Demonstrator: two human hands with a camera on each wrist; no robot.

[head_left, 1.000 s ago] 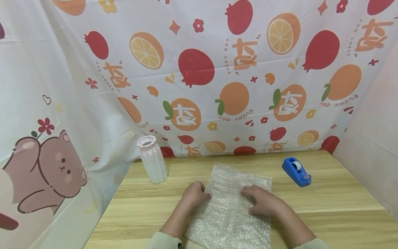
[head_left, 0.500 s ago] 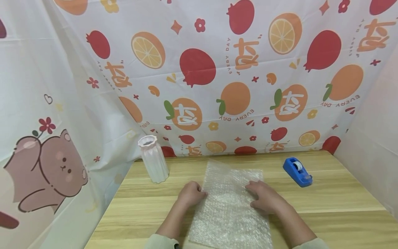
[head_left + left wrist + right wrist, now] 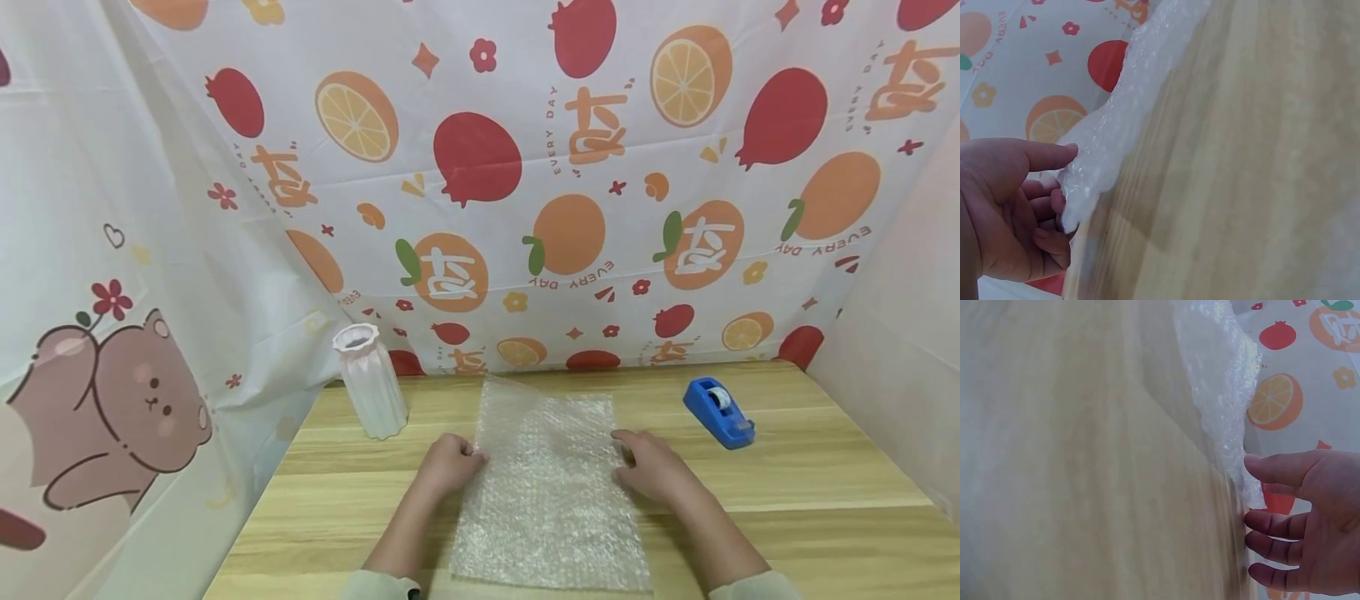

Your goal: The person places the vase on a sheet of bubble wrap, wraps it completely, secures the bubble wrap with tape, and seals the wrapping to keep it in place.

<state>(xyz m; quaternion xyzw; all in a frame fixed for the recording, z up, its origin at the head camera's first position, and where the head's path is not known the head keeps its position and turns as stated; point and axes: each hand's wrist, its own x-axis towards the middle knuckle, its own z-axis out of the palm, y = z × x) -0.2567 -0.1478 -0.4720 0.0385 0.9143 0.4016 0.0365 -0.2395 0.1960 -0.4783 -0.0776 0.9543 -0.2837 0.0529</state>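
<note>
A rectangular sheet of clear bubble wrap lies lengthwise in front of the person, between both hands. The left hand pinches its left edge, thumb over the wrap and fingers curled under. In the left wrist view, the wrap's edge rises off the wooden surface between thumb and fingers. At the sheet's right edge, the right hand has its thumb and fingers spread apart. Seen from the right wrist, the thumb is right at the wrap's edge, and the other fingers extend below it, fairly straight.
On a wooden tabletop, a white fluted vase stands at the back left. A blue tape dispenser with a roll of tape sits at the back right. A fruit-print cloth hangs behind the table.
The bubble wrap has shifted left and away from the person, and lies straighter. The left hand has moved left with its edge. The right hand has slid from on top of the sheet to its right edge.
</note>
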